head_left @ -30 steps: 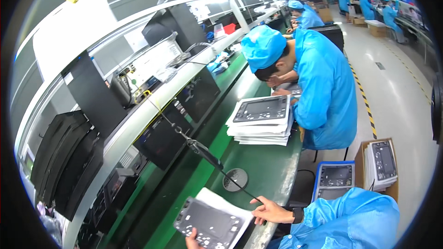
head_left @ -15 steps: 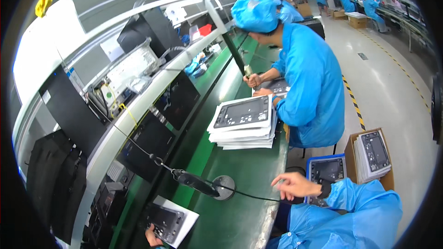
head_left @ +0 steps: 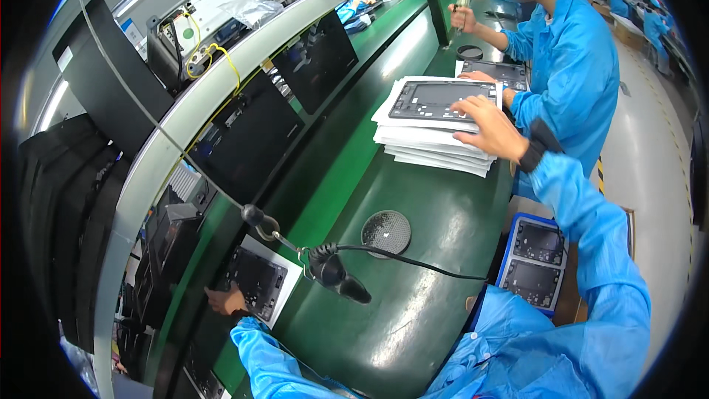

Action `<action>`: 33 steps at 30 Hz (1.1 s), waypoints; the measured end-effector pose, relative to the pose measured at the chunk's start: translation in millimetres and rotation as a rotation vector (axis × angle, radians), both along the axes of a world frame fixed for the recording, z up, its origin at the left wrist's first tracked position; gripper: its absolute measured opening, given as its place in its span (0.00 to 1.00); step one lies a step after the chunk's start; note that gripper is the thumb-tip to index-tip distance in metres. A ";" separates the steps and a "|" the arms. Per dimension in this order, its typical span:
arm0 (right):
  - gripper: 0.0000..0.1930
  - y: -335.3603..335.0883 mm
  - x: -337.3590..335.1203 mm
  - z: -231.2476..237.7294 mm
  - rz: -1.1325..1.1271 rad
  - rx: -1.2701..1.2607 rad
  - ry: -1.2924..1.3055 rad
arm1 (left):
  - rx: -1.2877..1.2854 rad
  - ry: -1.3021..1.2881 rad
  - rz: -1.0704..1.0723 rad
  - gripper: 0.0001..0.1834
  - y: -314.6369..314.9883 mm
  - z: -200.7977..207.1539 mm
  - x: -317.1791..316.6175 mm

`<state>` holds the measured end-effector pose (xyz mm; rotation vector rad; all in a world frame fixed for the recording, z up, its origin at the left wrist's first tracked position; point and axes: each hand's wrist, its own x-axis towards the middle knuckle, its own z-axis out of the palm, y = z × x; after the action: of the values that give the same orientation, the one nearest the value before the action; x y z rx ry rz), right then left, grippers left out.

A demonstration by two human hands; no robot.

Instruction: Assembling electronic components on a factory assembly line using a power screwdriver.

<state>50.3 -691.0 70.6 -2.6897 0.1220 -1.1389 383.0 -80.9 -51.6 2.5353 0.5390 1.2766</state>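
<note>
My right hand [head_left: 493, 129] reaches out to the near right corner of a stack of white sheets [head_left: 436, 149], its fingers apart. Whether the fingertips touch the stack I cannot tell. On top lies a flat black panel [head_left: 436, 97] with small white marks. At the lower left, a similar black panel [head_left: 257, 281] lies on a white sheet [head_left: 294, 275] on the green bench. My left hand [head_left: 227, 300] is at that panel's near left edge with its fingers apart, not wrapped round it.
A black electric screwdriver [head_left: 336, 272] hangs from a cable over the green bench [head_left: 413, 295], near a round perforated dish [head_left: 386, 233]. A co-worker [head_left: 569, 66] holds a tool [head_left: 463, 7] beyond the stack. A blue tray [head_left: 509, 266] with black panels stands right of the bench.
My right hand has moved from beside the bench forward to the stack. My left hand and its panel show further in view. The co-worker's tool is raised. The whole view has shifted.
</note>
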 end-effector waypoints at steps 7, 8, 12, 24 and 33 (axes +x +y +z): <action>0.08 -33.6 41.9 1.5 -0.048 -0.030 0.249 | -0.728 0.555 -1.455 0.11 -133.8 57.0 -95.2; 0.08 -33.3 44.9 1.9 -0.028 -0.067 0.246 | -0.795 0.568 -1.549 0.11 -158.1 56.8 -106.5; 0.11 -34.0 50.5 19.3 0.048 -0.184 0.069 | -1.019 0.834 -1.872 0.28 -251.3 76.9 -140.0; 0.10 127.8 48.0 -3.5 0.030 -0.509 -0.169 | -1.753 0.885 -1.951 0.14 -356.7 51.5 -107.1; 0.31 132.2 8.1 -2.0 0.813 0.701 -0.070 | -1.730 0.443 -1.491 0.11 -210.6 38.0 -78.1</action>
<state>58.4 -558.8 68.7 -1.7802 -0.4560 -0.7271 304.8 -291.5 -13.7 0.9303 -0.2464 -0.3743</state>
